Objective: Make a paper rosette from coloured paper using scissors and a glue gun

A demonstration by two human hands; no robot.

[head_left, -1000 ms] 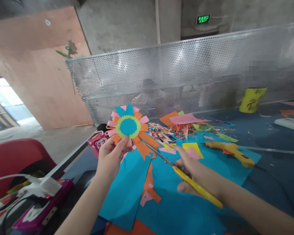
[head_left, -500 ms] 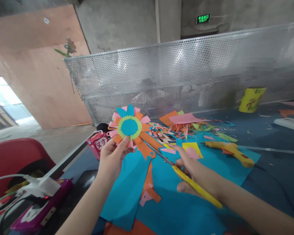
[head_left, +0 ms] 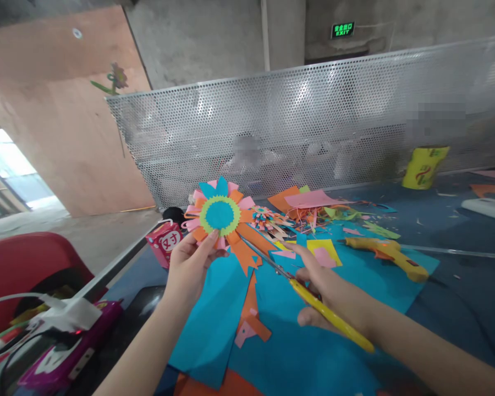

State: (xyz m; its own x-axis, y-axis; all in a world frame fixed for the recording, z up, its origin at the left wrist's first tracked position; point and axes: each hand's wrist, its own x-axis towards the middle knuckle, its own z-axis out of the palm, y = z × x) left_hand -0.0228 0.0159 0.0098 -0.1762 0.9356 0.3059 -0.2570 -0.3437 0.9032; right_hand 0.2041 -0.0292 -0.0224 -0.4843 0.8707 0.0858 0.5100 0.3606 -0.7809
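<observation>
My left hand pinches the lower edge of a paper rosette, thumb on its front. The rosette has a blue centre, a jagged green ring, pink and orange strips around it, and blue points at the top. Two orange tails with notched ends hang from its lower right. My right hand is closed round yellow-handled scissors. Their blades point up and left beside the orange tails; whether they touch the paper I cannot tell.
Blue paper sheets lie under my hands. A yellow glue gun rests to the right. Behind are coloured scraps and a second paper rosette. A purple power strip is at left, and a perforated metal screen stands behind.
The rosette has turned very slightly in my left hand's pinch. The scissors and my right hand stay almost where they were.
</observation>
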